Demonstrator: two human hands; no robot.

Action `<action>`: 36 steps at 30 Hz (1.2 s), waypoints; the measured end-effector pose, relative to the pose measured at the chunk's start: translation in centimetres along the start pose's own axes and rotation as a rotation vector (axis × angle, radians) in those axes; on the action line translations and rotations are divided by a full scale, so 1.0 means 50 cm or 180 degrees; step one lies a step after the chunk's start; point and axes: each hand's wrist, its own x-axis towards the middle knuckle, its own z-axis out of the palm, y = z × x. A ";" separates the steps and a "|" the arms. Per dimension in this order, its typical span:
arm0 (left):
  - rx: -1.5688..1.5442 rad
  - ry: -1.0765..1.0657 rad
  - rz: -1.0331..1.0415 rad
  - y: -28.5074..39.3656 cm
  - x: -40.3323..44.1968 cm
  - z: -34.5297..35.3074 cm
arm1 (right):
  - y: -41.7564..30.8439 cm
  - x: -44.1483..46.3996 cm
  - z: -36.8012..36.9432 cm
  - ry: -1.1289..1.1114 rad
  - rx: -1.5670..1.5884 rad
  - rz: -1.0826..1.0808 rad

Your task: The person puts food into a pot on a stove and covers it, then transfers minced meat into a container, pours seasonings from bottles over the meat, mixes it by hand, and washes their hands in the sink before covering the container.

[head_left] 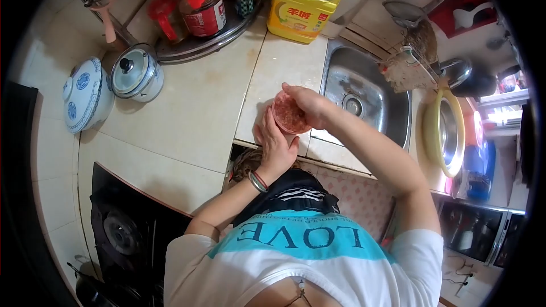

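Observation:
A small round pink bowl (290, 115) of reddish minced meat is on the tiled counter, just left of the sink. My left hand (276, 143) is wrapped against the bowl's near left side, its fingers along the wall. My right hand (307, 106) reaches over the bowl's right side, with its fingers bent at the rim and over the meat. Whether the right fingers hold a tool is hidden by the hand.
A steel sink (369, 94) lies to the right, with a yellow jug (302, 8) behind. Lidded pots (138, 74) stand at the left beside a corner rack (205, 48) of jars. A black stove (128, 239) is at the lower left, a yellow-rimmed basin (430, 131) far right.

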 end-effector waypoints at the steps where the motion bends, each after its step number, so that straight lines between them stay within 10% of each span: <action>1: 0.0031 -0.0013 0.0019 0.001 0.000 -0.001 | 0.008 0.014 0.000 0.0054 0.0029 -0.0006; 20: 0.0049 0.0044 -0.0045 -0.013 0.004 -0.013 | -0.005 -0.004 -0.011 -0.0447 0.0257 -0.0015; 27: 0.0039 -0.0003 -0.0069 -0.011 0.008 -0.022 | -0.077 -0.105 -0.003 0.0072 -0.2276 -0.0279; 36: 0.0050 0.0042 -0.0014 -0.022 0.002 -0.015 | 0.002 0.015 0.000 -0.0224 -0.2316 -0.0546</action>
